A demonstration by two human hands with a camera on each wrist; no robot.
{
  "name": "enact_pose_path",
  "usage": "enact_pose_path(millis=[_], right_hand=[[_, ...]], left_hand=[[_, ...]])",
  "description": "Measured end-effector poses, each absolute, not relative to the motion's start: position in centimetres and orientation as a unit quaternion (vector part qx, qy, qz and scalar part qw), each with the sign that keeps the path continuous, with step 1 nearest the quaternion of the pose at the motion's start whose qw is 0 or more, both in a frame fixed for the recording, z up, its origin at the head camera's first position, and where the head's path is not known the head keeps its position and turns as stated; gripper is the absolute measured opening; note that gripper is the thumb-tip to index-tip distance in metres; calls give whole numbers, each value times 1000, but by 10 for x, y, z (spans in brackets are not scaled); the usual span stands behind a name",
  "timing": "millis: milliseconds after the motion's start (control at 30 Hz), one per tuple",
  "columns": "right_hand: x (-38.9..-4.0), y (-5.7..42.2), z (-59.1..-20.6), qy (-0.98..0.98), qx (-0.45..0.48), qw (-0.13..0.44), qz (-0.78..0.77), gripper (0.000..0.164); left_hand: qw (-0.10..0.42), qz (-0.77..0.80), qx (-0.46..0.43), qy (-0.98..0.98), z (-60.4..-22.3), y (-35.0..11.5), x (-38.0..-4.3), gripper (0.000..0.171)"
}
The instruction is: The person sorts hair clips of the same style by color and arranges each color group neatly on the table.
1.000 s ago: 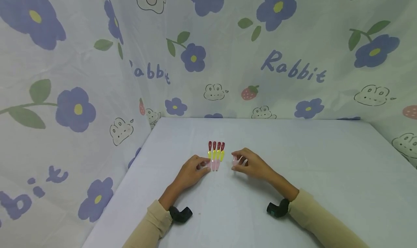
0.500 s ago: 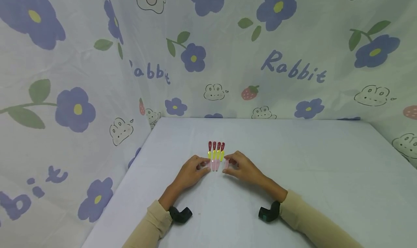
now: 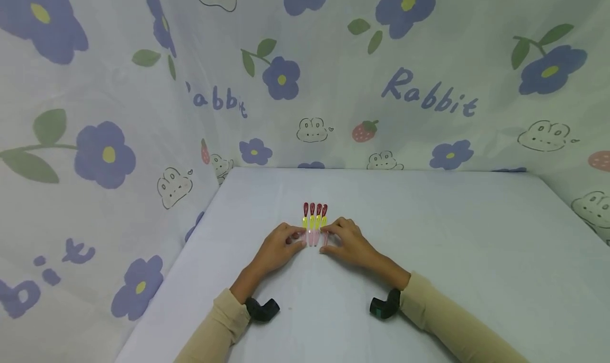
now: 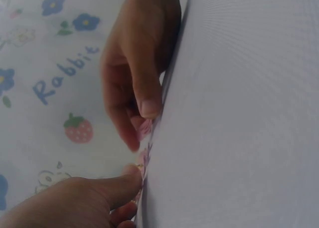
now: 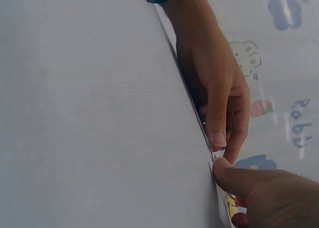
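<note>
Teardrop-shaped snap hair clips lie in rows on the white table: red clips [image 3: 312, 209] at the back, yellow clips [image 3: 312, 222] in the middle, pink clips [image 3: 313, 238] in front. My right hand [image 3: 351, 245] pinches a pink hair clip [image 3: 326, 239] end to end between thumb and fingers, at the right end of the pink row. On the other side, my left hand [image 3: 280, 247] holds the leftmost pink clip between thumb and forefinger, which mostly cover it. Both wrist views show the hands close together, low over the tabletop.
A white cloth covers the table [image 3: 429, 246]. Patterned curtains [image 3: 343, 98] with flowers and rabbits stand behind it and along its left side. Black wrist cameras [image 3: 262, 310] sit under both forearms.
My right hand has moved left with the pink hair clip, bringing it beside the other pink clips. My left hand has stayed in place. The head view has tilted slightly.
</note>
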State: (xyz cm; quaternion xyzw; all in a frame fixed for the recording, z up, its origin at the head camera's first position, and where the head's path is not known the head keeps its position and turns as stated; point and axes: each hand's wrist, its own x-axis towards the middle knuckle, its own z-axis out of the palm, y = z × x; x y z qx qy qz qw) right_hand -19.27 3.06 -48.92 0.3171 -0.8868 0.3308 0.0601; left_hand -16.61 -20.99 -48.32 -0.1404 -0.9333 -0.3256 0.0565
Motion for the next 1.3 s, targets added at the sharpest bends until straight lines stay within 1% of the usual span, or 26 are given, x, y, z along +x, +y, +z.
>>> enact_pose_path(millis=[533, 1133, 1300], right_hand=[[-192, 26, -487, -905, 303, 66, 293, 51], [-191, 25, -486, -909, 295, 49, 291, 53], [-191, 25, -485, -908, 297, 53, 290, 55]], left_hand=[[48, -332, -137, -932, -480, -209, -164, 33], [41, -329, -136, -934, -481, -211, -165, 35], [43, -331, -137, -933, -481, -210, -165, 35]])
